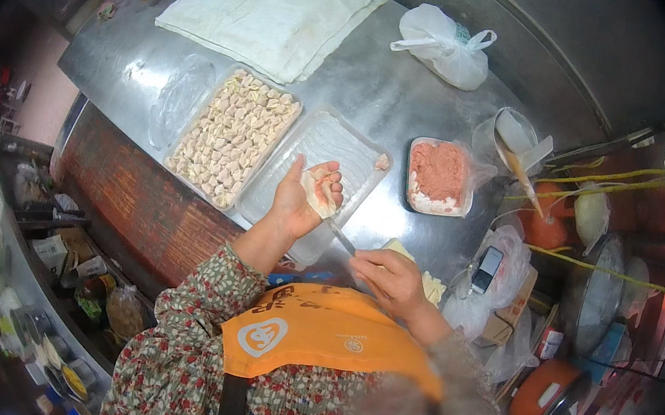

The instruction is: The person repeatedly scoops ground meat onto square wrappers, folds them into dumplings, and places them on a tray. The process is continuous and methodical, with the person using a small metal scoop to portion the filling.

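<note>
My left hand (291,206) is turned palm up over a tray, fingers curled around a pale dumpling wrapper (322,196). A smear of pink filling seems to show on it. My right hand (397,281) grips a thin, flat metal spreader (341,236), whose tip reaches the wrapper's lower edge. Under my left hand lies a clear plastic tray (294,148) with a single dumpling (382,162) at its far right corner. Left of it, another tray (297,112) is filled with folded dumplings (233,131). Pink minced meat (438,171) fills a square white tub on the right.
Pale wrapper stacks (433,288) lie beside my right hand. A folded white cloth (270,10) and a tied plastic bag (446,46) sit at the back of the steel table (124,67). A phone (488,270) rests on bags at right. Yellow ropes (604,189) hang beyond the tub.
</note>
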Motion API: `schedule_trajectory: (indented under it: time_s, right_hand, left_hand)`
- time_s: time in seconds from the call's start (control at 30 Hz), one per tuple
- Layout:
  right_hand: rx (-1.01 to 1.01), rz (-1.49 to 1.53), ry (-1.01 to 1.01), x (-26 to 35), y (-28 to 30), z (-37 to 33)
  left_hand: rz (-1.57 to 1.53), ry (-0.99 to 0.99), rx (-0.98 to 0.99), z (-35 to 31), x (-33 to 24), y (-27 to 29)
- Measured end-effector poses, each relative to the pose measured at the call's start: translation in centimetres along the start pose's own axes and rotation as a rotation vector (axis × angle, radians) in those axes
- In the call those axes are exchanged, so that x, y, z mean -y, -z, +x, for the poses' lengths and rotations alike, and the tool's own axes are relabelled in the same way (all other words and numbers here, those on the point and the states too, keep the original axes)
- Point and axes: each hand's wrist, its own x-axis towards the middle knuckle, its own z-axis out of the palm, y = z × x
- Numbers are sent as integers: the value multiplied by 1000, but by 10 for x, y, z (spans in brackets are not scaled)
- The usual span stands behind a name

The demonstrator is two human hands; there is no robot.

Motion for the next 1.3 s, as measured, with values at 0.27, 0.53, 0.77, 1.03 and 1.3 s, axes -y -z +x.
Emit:
schedule_trajectory:
  time_s: [0.27, 0.53, 0.77, 1.03, 1.3]
  right_hand:
    - [-135, -44, -107, -12, -17, 11]
    - [-198, 68, -299, -19, -15, -3]
    - [-400, 253, -691, -47, 13, -40]
    - [-471, 287, -842, -70, 24, -77]
    - [-421, 293, -903, -81, 28, -87]
  left_hand:
    - [174, -70, -202, 9, 26, 1]
    - [534, -115, -382, 35, 31, 21]
    - [604, -182, -231, 86, 16, 34]
    - [870, -173, -195, 133, 15, 41]
    - [1711, -626, -234, 152, 26, 55]
